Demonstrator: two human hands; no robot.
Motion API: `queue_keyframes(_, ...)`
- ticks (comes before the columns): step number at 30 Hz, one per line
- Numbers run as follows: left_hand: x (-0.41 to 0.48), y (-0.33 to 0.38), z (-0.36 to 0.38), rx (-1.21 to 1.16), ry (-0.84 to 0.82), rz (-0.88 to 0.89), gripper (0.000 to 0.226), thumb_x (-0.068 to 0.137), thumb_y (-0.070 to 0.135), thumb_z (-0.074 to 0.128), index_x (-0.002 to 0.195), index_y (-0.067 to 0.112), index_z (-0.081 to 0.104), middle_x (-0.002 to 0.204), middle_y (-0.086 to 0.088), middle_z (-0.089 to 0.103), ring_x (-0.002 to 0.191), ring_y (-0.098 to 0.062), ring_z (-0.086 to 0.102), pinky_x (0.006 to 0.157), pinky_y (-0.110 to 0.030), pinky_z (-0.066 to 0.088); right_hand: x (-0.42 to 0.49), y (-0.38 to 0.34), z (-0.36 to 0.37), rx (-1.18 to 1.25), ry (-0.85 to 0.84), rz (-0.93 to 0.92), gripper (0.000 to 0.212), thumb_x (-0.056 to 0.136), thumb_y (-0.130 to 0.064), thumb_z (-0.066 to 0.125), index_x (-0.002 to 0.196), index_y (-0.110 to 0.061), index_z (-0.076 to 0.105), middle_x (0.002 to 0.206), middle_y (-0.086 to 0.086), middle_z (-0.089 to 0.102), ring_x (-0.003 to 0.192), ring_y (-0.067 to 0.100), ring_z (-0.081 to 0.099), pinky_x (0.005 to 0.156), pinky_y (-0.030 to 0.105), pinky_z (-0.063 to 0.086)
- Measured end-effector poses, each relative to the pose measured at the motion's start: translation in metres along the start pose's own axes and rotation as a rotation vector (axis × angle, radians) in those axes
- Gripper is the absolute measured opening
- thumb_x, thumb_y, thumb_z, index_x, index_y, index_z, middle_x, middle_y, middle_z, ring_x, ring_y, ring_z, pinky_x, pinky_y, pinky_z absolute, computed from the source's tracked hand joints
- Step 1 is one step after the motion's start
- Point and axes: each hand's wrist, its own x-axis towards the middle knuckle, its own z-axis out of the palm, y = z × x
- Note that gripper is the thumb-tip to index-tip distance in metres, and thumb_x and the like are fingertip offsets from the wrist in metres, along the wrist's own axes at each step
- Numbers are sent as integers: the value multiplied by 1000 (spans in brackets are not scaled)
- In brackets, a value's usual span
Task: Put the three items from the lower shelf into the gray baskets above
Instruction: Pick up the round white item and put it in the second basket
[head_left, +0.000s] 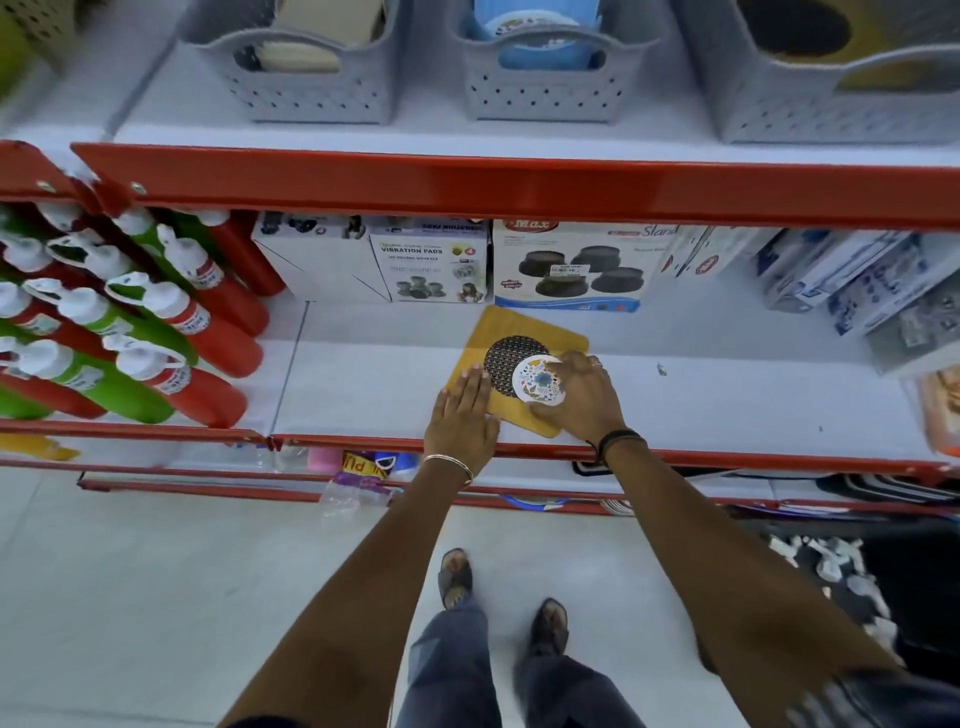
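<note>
A yellow square board (540, 330) with a black patterned round centre (506, 361) lies on the lower white shelf (363, 384). On it rests a small white round coaster (535, 387) with a colourful print. My right hand (582, 397) curls over the coaster, thumb under its near edge and fingers on its right side. My left hand (462, 415) lies flat, fingers apart, on the board's near left corner. Three gray baskets stand on the upper shelf: the left basket (306, 93), the middle basket (545, 93), the right basket (831, 109). Each holds something.
Red and green bottles (130, 322) lie stacked at the left of the lower shelf. Boxes of vibration pads (431, 265) and stands (571, 265) line its back, with more packages (841, 280) at the right. Red shelf edges (519, 189) run across above and below.
</note>
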Motion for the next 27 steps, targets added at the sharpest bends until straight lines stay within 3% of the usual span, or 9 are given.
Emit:
queue_keyframes(3, -12, 10, -16, -50, 145, 35, 65, 91, 42, 8, 149, 14, 9, 160, -5, 6, 147, -19, -1, 119, -40, 4, -14, -6, -21, 142, 58, -17, 67, 65, -37, 79, 123, -10, 59, 132, 11, 53, 118, 31, 47, 101, 38, 39)
queue_keyframes(8, -34, 38, -66, -102, 412, 142, 59, 95, 34, 23, 149, 13, 10, 158, -1, 4, 144, -9, -9, 117, -37, 1, -46, -21, -82, 256, 64, -175, 64, 66, -29, 81, 123, -11, 58, 130, 8, 51, 120, 23, 42, 104, 32, 37)
queue_keyframes(11, -40, 55, -111, -146, 521, 176, 59, 95, 34, 25, 149, 17, 8, 156, 3, 0, 141, 0, -21, 116, -31, -7, -62, -36, -132, 268, 116, -294, 61, 65, -26, 82, 121, -12, 60, 129, 5, 52, 119, 17, 44, 98, 19, 31)
queue_keyframes(14, -45, 73, -157, -156, 650, 223, 60, 94, 35, 23, 148, 16, 9, 156, 4, 0, 143, -2, -15, 117, -32, -7, -72, -52, -184, 250, 187, -444, 63, 62, -39, 79, 118, -15, 61, 126, 3, 53, 115, 10, 43, 96, 9, 28)
queue_keyframes(16, -43, 82, -188, -162, 721, 251, 60, 94, 34, 23, 148, 16, 7, 156, 6, 0, 143, 0, -17, 118, -31, -7, -74, -65, -214, 212, 231, -534, 65, 61, -48, 74, 116, -17, 61, 124, 2, 55, 113, 10, 46, 97, 14, 31)
queue_keyframes(19, -38, 91, -230, -161, 789, 275, 58, 94, 32, 25, 148, 16, 15, 158, 2, 11, 144, -4, -5, 118, -31, -3, -69, -84, -256, 176, 342, -613, 64, 60, -48, 76, 114, -16, 62, 121, 4, 58, 112, 14, 50, 100, 24, 35)
queue_keyframes(23, -19, 96, -282, -165, 839, 317, 57, 94, 34, 23, 148, 17, 18, 158, 0, 17, 146, -11, 4, 117, -33, 3, -45, -105, -304, 158, 444, -606, 60, 60, -43, 79, 111, -15, 64, 118, 2, 59, 106, 8, 49, 95, 3, 26)
queue_keyframes(24, -13, 96, -294, -152, 850, 326, 56, 94, 34, 22, 148, 17, 17, 158, 0, 18, 146, -11, 4, 118, -34, 3, -34, -110, -313, 150, 473, -601, 58, 61, -39, 82, 110, -13, 65, 117, 4, 60, 105, 11, 51, 95, 6, 29)
queue_keyframes(27, 9, 94, -321, -129, 859, 318, 55, 94, 29, 24, 147, 15, 24, 157, -2, 24, 146, -16, 13, 118, -35, 9, -2, -128, -329, 114, 462, -557, 56, 63, -37, 83, 110, -12, 66, 114, 9, 62, 106, 21, 57, 98, 30, 42)
